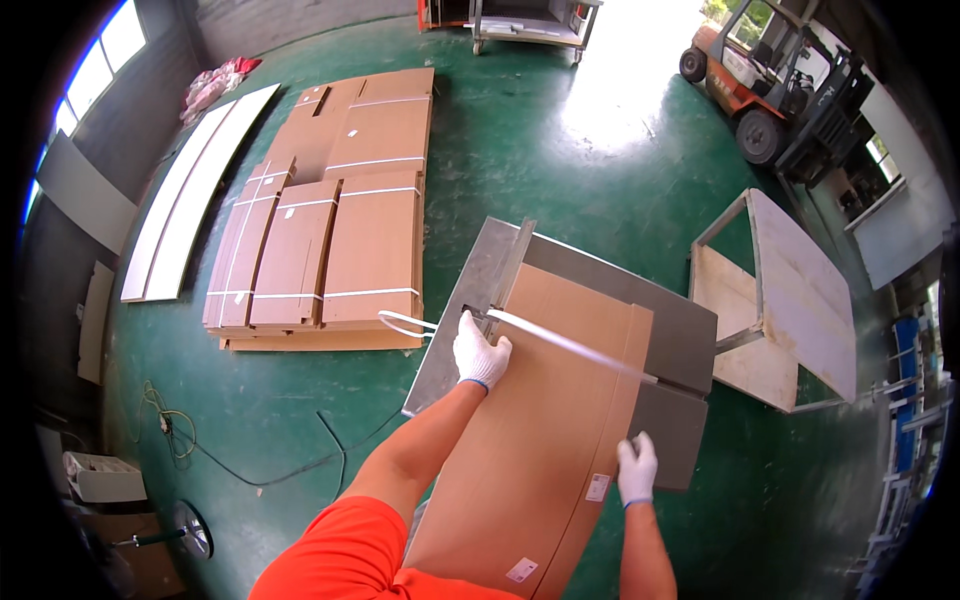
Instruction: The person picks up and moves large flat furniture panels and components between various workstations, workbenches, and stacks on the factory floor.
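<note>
Two gloved hands — left hand (480, 352) clamped on white strap (570, 346), right hand (637, 468) gripping flat cardboard box (545, 440) edge.

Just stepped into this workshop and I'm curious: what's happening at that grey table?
A person in white gloves is strapping a long flat cardboard package lying on a grey metal table. The left hand grips a white plastic strap stretched across the package, while the right hand rests on the package's right edge. More strapped cardboard packages lie on the green floor, and a forklift stands beyond.
</note>
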Demonstrator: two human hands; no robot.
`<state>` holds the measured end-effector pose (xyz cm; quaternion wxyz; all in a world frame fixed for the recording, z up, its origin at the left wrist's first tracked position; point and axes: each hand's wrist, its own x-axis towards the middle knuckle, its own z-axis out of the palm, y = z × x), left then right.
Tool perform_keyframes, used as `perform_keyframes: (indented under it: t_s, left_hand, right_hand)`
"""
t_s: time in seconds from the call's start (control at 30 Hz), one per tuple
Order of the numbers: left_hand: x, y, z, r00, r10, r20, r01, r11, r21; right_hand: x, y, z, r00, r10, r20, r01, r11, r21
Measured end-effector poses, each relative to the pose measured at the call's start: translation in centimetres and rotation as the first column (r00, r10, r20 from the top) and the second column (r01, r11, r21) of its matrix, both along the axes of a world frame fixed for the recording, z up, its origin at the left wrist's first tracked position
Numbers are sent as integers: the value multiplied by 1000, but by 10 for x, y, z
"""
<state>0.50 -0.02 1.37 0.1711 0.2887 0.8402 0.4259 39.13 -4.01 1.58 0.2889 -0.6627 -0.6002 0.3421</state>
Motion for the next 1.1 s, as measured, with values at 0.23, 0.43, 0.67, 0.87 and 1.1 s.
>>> perform_keyframes:
  t_s: [0.23, 0.43, 0.67, 0.87, 1.1]
  left_hand:
    - [2, 0, -4, 999, -5, -41, 6, 1000, 29]
    - [14, -55, -26, 956, -158, -246, 177, 983, 57]
    - [63, -325, -11, 922, -229, 313, 306, 925, -224]
    - [79, -429, 39, 640, 19, 768, 327, 898, -295]
    - [87, -443, 18, 435, 127, 891, 86, 979, -182]
  right_hand:
    - [26, -272, 21, 912, -302, -277, 9, 690, -723]
    - [26, -279, 36, 994, -97, 54, 109, 749, -653]
    - [38, -290, -5, 982, -171, -75, 94, 800, -592]
    - [36, -300, -5, 886, -239, -397, 0, 856, -516]
    - [49, -313, -10, 962, -38, -269, -111, 849, -516]
